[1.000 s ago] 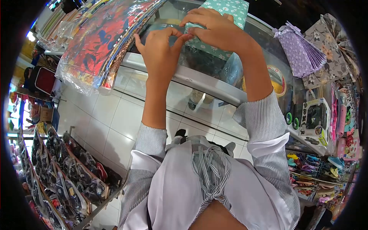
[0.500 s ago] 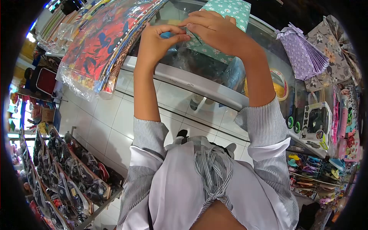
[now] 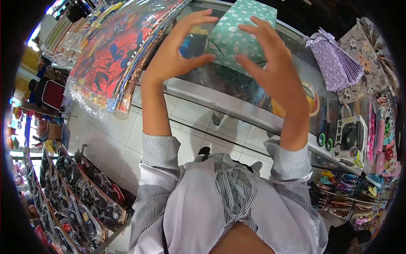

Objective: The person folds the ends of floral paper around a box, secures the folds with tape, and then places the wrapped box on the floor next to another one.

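A box wrapped in green paper with white daisies (image 3: 241, 36) rests on the glass counter (image 3: 203, 78). At its left side my left hand (image 3: 175, 51) is spread, thumb and fingers apart with nothing between them. My right hand (image 3: 275, 63) hovers at the box's right front, its fingers also parted and empty, and covers part of that corner. Behind my right wrist lies a roll of tape (image 3: 313, 99), partly hidden by the arm. A blue item (image 3: 184, 47) shows beyond my left thumb.
Flat patterned sheets in clear plastic (image 3: 114, 55) overhang the counter's left edge. On the right are a purple pleated gift bag (image 3: 334, 59), a grey floral wrapped piece (image 3: 366, 59), green-handled scissors (image 3: 325, 139) and a boxed item (image 3: 351, 139). Racks of bagged shoes (image 3: 72, 199) stand lower left.
Both hands have come away from the green box's near left edge and moved apart. Their fingers, closed together before, are now spread, and more of the box shows.
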`<state>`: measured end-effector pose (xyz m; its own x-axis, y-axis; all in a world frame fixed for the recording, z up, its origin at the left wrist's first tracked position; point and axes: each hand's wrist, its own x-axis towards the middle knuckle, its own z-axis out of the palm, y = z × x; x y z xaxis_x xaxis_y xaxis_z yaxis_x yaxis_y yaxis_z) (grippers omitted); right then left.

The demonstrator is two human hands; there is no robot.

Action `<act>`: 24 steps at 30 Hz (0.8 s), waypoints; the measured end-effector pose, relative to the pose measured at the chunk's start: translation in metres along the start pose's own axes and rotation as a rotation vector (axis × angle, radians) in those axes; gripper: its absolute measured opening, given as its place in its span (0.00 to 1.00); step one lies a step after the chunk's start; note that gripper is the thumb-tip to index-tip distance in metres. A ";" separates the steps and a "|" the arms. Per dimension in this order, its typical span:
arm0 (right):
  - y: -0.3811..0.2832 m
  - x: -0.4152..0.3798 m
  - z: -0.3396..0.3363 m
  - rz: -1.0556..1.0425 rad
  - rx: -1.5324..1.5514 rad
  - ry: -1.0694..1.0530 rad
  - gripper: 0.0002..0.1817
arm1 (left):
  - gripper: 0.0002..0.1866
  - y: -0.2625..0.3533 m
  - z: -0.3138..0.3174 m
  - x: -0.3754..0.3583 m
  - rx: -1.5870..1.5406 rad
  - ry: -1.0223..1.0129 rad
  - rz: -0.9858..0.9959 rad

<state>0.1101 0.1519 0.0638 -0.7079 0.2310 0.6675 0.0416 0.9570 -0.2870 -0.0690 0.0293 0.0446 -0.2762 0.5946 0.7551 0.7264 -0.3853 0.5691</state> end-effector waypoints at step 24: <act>0.000 -0.042 -0.009 0.350 0.154 0.011 0.26 | 0.27 0.029 0.063 -0.008 0.270 -0.011 -0.114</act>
<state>0.1465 0.1433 0.0420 -0.6622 0.5417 0.5177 0.1726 0.7826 -0.5982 -0.0056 0.0577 0.0346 -0.3596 0.6318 0.6866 0.8327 -0.1148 0.5418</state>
